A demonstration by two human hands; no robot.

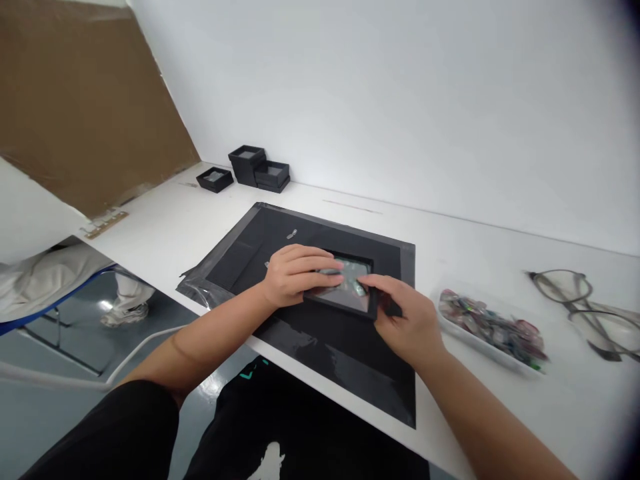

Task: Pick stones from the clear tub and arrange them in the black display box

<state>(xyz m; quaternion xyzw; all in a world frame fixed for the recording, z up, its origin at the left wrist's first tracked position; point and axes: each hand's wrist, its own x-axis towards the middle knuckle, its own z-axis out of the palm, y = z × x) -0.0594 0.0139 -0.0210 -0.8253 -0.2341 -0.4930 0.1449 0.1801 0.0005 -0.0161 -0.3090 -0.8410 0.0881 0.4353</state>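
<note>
1. A white table (480, 247) fills the middle and right of the frame, running from upper left to lower right, with a white wall behind it.
2. A brown board (85, 100) leans in the upper left corner.
3. A black mat (350, 373) lies flat at the table's near edge in the centre of the frame, with a small metal piece (291, 234) on its far part.
4. The left hand (293, 275) lies palm down over the left side of a shallow black box (367, 303), fingers stretched almost flat across its shiny contents; whether it grips anything I cannot tell.
5. The right hand (407, 320) is partly curled, thumb and fingers pinching the box's right near corner.
6. The box sits at the centre of the mat, open side up, its long axis running roughly left to right and tilted slightly down to the right.
7. A clear tray (487, 347) of small coloured pieces sits just right of the mat, beside the right hand.
8. A pair of glasses (583, 303) lies at the far right, well apart.
9. Several small black boxes (257, 167) are stacked in the upper middle-left, near the wall.
</note>
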